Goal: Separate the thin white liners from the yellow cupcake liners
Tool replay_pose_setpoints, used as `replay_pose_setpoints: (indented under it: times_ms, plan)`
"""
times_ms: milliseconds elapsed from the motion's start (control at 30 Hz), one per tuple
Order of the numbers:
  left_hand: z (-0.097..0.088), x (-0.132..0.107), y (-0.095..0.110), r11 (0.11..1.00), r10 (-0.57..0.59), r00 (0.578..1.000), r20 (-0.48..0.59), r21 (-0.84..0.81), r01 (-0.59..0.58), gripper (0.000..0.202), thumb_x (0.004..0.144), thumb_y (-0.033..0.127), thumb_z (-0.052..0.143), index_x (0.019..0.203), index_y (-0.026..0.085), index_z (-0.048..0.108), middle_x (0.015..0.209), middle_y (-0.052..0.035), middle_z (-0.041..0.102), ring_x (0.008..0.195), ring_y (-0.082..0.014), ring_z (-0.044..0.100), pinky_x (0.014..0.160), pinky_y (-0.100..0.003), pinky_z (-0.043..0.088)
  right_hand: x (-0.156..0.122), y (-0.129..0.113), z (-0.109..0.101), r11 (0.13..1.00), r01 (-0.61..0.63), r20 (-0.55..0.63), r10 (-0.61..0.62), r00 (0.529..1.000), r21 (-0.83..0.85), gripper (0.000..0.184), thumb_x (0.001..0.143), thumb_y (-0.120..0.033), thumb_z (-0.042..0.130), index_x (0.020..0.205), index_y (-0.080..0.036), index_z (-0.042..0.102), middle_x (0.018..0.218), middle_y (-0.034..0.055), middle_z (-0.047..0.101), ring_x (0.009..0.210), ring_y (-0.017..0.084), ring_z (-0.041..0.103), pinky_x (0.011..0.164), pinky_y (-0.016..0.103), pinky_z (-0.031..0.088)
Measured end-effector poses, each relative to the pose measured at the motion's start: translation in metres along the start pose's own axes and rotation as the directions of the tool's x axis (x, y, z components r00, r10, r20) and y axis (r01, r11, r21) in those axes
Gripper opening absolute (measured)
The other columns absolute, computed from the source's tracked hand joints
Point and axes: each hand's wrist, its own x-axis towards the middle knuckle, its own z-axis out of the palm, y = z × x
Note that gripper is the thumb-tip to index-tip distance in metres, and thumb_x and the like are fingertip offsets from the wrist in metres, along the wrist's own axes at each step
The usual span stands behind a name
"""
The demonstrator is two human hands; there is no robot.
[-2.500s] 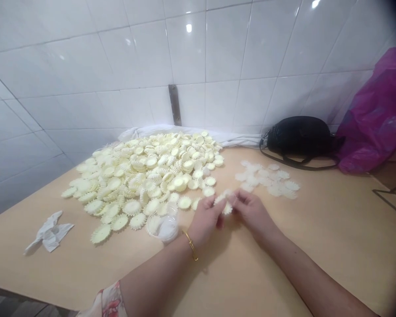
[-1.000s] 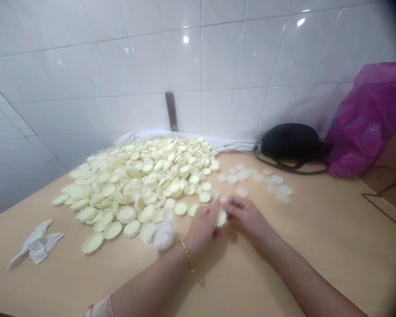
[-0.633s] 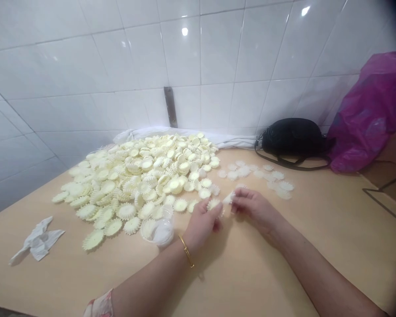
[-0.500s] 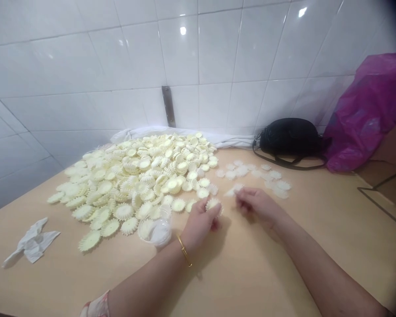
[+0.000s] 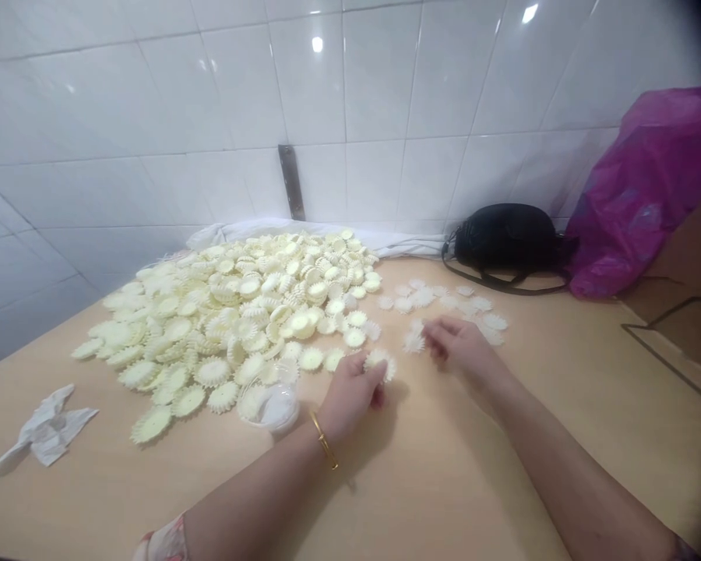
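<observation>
Pale wooden tabletop (image 5: 491, 483) meets a white tile wall (image 5: 327, 93) ahead of you. Your left hand (image 5: 347, 397) grips a scalloped cream disc (image 5: 378, 363) in its fingers, while your right hand (image 5: 459, 347) lies loosely curled and empty, just beside a whiter disc (image 5: 413, 341). A big heap of cream discs (image 5: 227, 319) sits at your eleven o'clock, a black bag (image 5: 505, 238) at one o'clock

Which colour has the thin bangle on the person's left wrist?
The bangle is gold-coloured; it shows best in the head view.
</observation>
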Motion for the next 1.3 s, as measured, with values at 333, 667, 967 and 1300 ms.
replay_pose_setpoints:
  times_ms: [333,667,967,1300]
  plan:
    - [0.002,-0.004,0.008,0.999,0.032,0.999,0.028,0.018,-0.033,0.035,0.076,0.048,0.052,0.063,0.016,0.048,0.039,0.0029,0.044,0.036,-0.0091,0.043,0.041,-0.02,0.032,-0.028,-0.006,0.038,0.964,-0.08,0.433,-0.039,0.901,0.252,0.035,0.067,-0.051,0.066,0.076,-0.017,0.062,0.065,0.002,0.061,0.06,0.014,0.054,0.058,0.027,0.042]
    - [0.003,-0.004,0.011,0.998,-0.059,0.997,-0.054,0.028,0.061,0.06,0.076,0.069,0.027,0.052,0.017,0.045,0.037,-0.0012,0.046,0.037,-0.0116,0.046,0.042,-0.023,0.035,-0.03,-0.006,0.041,0.936,-0.137,0.492,-0.042,0.869,0.323,0.031,0.067,-0.047,0.067,0.073,-0.019,0.053,0.059,-0.0005,0.06,0.057,0.015,0.057,0.06,0.031,0.046]
    - [0.009,-0.005,0.012,0.997,0.036,0.999,-0.002,-0.067,-0.036,0.036,0.079,0.052,0.045,0.068,0.018,0.045,0.048,0.0031,0.047,0.044,-0.0098,0.047,0.046,-0.023,0.038,-0.038,-0.011,0.049,0.99,0.092,0.328,-0.121,0.937,0.103,0.021,0.076,-0.033,0.057,0.064,-0.022,0.044,0.049,-0.0034,0.055,0.046,0.016,0.055,0.046,0.027,0.044]
    - [0.007,-0.005,0.016,0.98,0.055,0.997,0.046,-0.192,-0.045,0.024,0.076,0.036,0.055,0.066,0.016,0.047,0.05,0.0016,0.05,0.045,-0.0085,0.048,0.048,-0.022,0.038,-0.034,-0.011,0.044,0.998,0.045,0.244,-0.055,0.968,0.045,0.039,0.08,-0.052,0.045,0.057,-0.021,0.047,0.047,-0.0002,0.054,0.045,0.016,0.052,0.047,0.028,0.042]
